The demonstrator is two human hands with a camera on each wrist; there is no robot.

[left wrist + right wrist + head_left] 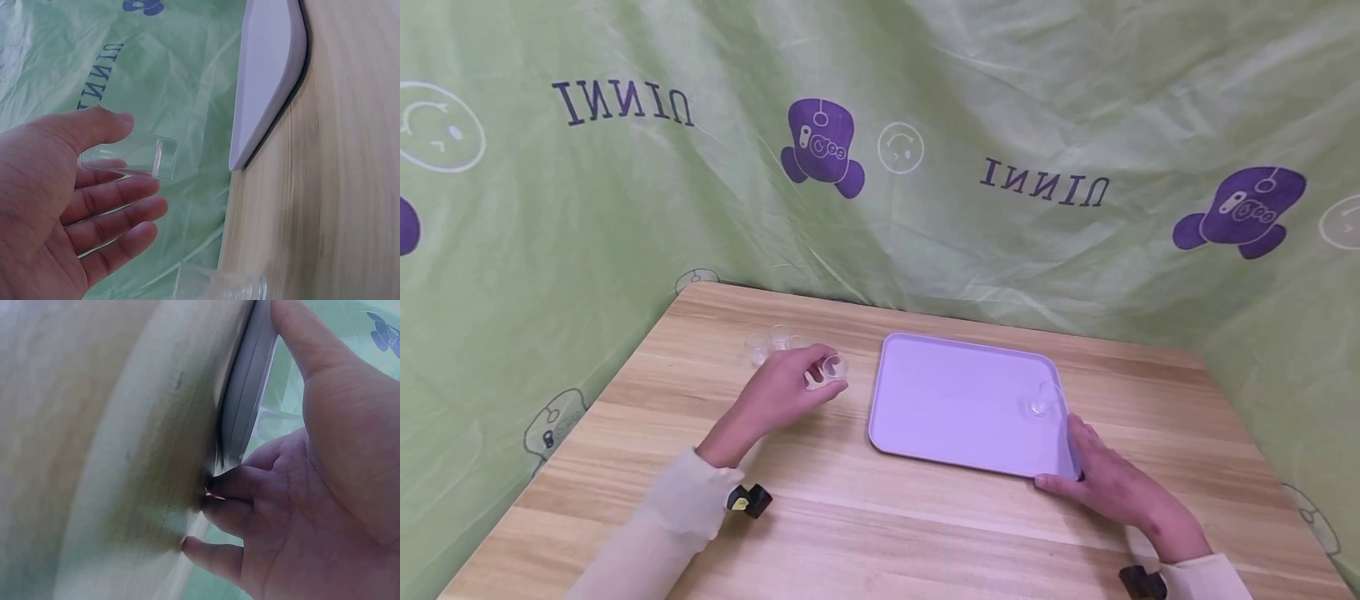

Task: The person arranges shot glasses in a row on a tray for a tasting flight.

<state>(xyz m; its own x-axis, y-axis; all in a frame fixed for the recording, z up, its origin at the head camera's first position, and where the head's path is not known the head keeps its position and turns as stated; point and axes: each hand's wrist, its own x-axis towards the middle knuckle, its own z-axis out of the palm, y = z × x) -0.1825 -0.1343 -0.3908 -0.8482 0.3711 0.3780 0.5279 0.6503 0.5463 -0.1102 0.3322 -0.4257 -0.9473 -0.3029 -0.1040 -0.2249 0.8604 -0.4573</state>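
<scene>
My left hand (790,381) pinches a small clear cup (134,155) between thumb and index finger, the other fingers loosely spread below it. In the left wrist view the cup is tilted onto its side, with nothing visible inside. Behind this hand, a group of similar clear cups (756,348) is partly hidden by it. My right hand (1108,479) lies against the near right corner of a light purple tray (958,400). Its fingers extend along the right side, fingertips down at the table, with the thumb at the front edge. One clear cup (1038,406) stands on the tray near that hand.
The wooden table (887,533) carries the tray and cups. A green curtain (925,250) with purple prints hangs around its back and sides. Small dark devices (758,500) are worn at both wrists.
</scene>
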